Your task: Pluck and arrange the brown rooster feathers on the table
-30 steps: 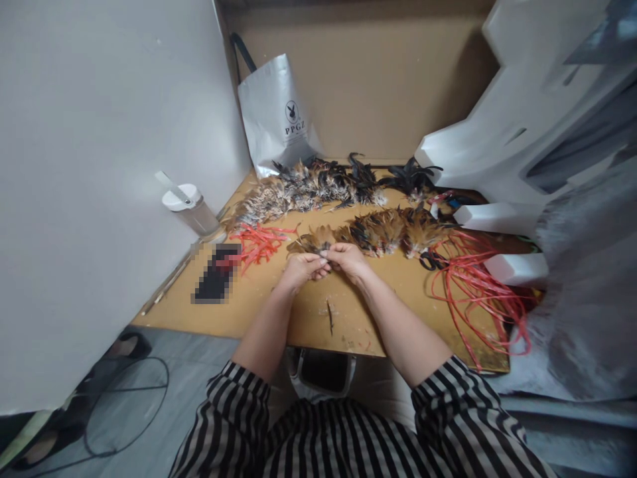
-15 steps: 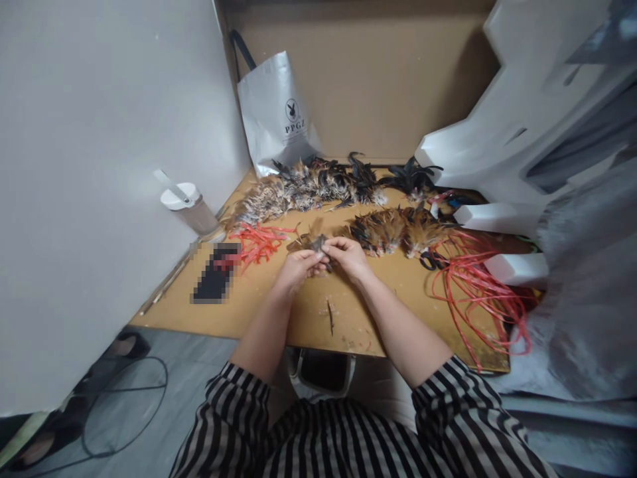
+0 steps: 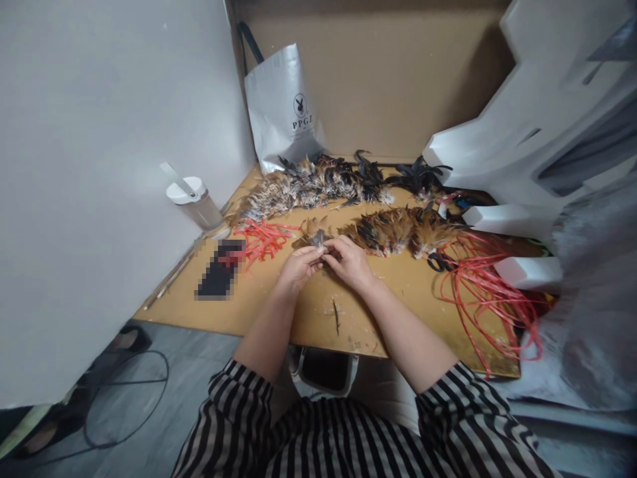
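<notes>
Over the middle of the table, my left hand (image 3: pixel 301 265) pinches a small bunch of brown and grey feathers (image 3: pixel 314 235) by its pale lower end. My right hand (image 3: pixel 352 261) is closed at the same end, its thumb and fingertips touching those of the left. The feather tips point up and away from me; the fingers cover the quill ends. Just beyond my right hand lies a row of brown and black feather bunches (image 3: pixel 393 231). Left of my hands is a pile of short red plastic strips (image 3: pixel 266 238).
Speckled feather bunches (image 3: pixel 303 186) line the back beneath a silver bag (image 3: pixel 279 113). At left stand a lidded cup (image 3: pixel 202 209) and a blurred dark rectangle (image 3: pixel 219 272). Long red strips (image 3: pixel 488 285), black scissor handles (image 3: pixel 438 261) and white foam (image 3: pixel 522 272) lie right.
My fingertips have shifted slightly on the feather bunch, and the dark fluff below my hands no longer shows. The bunch stays held. The whole view has swung a little left.
</notes>
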Motion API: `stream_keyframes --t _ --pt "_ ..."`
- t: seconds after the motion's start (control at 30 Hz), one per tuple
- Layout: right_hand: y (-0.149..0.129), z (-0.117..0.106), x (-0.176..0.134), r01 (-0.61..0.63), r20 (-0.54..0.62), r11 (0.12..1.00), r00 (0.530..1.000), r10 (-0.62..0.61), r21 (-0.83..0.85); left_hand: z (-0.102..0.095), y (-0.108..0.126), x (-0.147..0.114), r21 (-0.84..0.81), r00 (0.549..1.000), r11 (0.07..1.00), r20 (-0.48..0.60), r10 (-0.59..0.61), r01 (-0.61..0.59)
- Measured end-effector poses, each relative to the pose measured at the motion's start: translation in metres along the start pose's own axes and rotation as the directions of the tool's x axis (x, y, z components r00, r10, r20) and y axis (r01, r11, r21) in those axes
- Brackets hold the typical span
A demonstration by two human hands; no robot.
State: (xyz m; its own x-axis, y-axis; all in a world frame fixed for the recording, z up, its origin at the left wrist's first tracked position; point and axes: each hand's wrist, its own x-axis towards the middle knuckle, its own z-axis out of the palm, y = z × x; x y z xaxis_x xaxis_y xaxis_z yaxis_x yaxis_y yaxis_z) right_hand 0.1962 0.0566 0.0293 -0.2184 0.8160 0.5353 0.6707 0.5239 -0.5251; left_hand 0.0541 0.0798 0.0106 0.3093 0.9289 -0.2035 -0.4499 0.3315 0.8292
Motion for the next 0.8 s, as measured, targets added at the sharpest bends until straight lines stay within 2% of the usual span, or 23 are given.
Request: stream_keyframes --t 0.2,0.33,0.53,0.67,0.8 --pt "0.0 0.0 0.0 -0.001 -0.023 1.0 1.0 0.0 -0.029 -0.002 -0.004 0.002 0.046 0.999 0.998 0.009 0.038 -0.038" --pt "0.002 0.0 0.001 -0.023 -0.022 1.0 0.999 0.023 0.007 -0.001 -0.005 0.004 0.111 0.988 0.986 -0.081 0.13 -0.121" --pt "0.026 0.001 0.004 -0.149 -0.15 0.985 0.976 0.16 0.084 -0.001 0.003 0.004 0.105 0.925 0.951 -0.221 0.309 -0.292" --pt "0.033 0.003 0.004 -0.182 -0.09 0.982 0.979 0.185 0.04 -0.003 0.007 0.004 0.058 0.916 0.946 -0.237 0.323 -0.318" --pt "0.023 0.009 0.001 -0.199 -0.022 0.977 0.98 0.198 -0.075 -0.006 0.008 0.004 0.029 0.922 0.951 -0.238 0.306 -0.308"
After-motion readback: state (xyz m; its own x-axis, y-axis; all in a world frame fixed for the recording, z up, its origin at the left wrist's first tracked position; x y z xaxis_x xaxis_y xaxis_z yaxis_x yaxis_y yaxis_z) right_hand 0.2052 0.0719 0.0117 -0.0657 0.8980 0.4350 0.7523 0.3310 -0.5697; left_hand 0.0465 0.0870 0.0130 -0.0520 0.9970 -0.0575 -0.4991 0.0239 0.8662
